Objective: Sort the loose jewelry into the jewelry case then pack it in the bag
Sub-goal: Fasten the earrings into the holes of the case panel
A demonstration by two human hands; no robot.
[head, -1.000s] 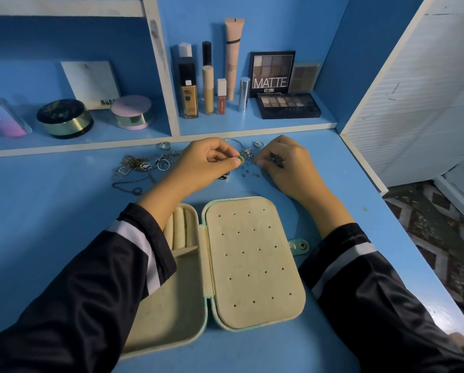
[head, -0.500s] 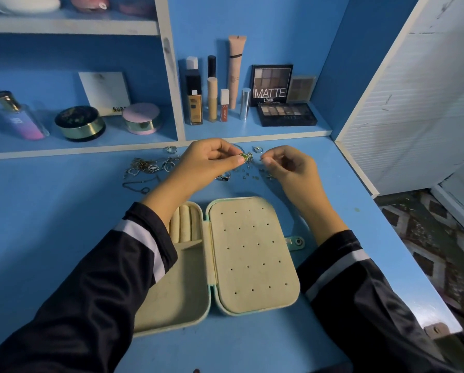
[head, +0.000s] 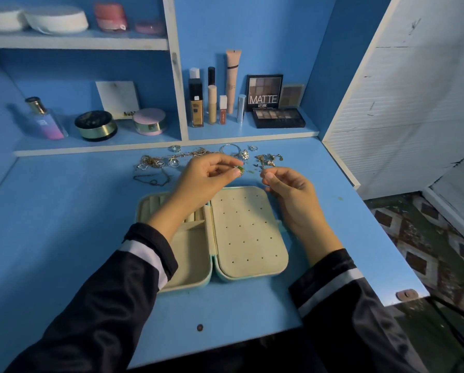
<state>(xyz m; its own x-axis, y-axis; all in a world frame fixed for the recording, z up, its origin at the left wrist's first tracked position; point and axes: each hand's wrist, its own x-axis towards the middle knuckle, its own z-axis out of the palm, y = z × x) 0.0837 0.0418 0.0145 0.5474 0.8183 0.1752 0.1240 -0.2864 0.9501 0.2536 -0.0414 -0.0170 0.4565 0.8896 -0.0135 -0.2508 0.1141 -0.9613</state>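
An open cream-lined jewelry case (head: 248, 232) with a teal shell lies flat on the blue desk (head: 64, 224); its right panel has rows of small holes, its left half has ring rolls partly hidden by my left wrist. My left hand (head: 206, 179) pinches a small green earring (head: 241, 170) above the case's far edge. My right hand (head: 287, 189) has curled fingers and pinches something tiny that I cannot make out. Loose jewelry (head: 169, 160), chains, rings and small charms, is scattered along the back of the desk beyond both hands.
Shelves behind the desk hold makeup bottles (head: 196, 103), an eyeshadow palette (head: 278, 117), round compacts (head: 96, 125) and a perfume bottle (head: 44, 119). A white slatted panel (head: 403, 103) stands at the right. The desk's right edge drops to a patterned floor (head: 427, 238).
Both hands have lifted off the jewelry pile and drawn back toward the case. The left hand still pinches the green earring. The camera has tilted up, showing more shelf.
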